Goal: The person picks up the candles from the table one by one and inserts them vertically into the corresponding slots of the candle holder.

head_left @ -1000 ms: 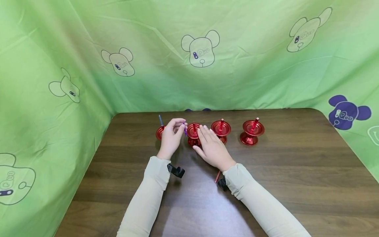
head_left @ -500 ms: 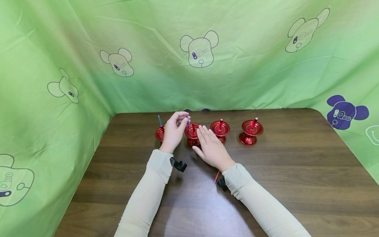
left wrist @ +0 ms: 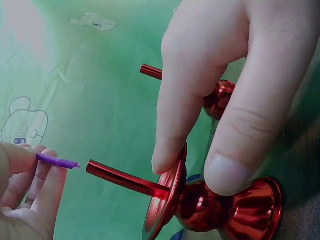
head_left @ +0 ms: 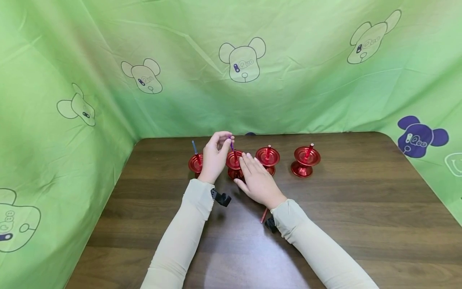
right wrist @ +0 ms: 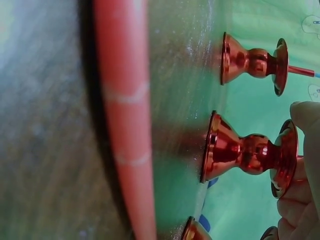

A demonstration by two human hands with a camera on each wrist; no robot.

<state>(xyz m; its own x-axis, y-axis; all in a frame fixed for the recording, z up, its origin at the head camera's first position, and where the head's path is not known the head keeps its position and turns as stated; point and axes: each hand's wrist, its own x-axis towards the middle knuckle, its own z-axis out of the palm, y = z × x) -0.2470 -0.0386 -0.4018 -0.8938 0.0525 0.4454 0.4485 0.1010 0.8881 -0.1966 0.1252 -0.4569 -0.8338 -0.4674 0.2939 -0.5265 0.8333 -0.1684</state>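
Note:
My left hand (head_left: 214, 158) pinches a thin purple candle (left wrist: 59, 161) between thumb and fingers. The candle points down at the upright tube of a shiny red candle holder (head_left: 234, 170); in the left wrist view a small gap separates its end from the tube (left wrist: 120, 177). That holder is the second from the left. My right hand (head_left: 261, 182) steadies it, with the thumb (left wrist: 227, 172) by its stem and a finger against the dish. Fingers also show behind the dish in the right wrist view.
Left of it stands another red holder (head_left: 195, 163) bearing a blue candle (head_left: 195, 147). Two more holders, one (head_left: 268, 156) beside my right hand and one (head_left: 306, 158) farther right, complete the row. A pinkish-red candle (head_left: 264, 215) lies on the wooden table (head_left: 361, 224) near my right wrist.
My left hand has moved up and to the right, bringing the purple candle from beside the second holder to above its tube. The right hand has stayed on the holder.

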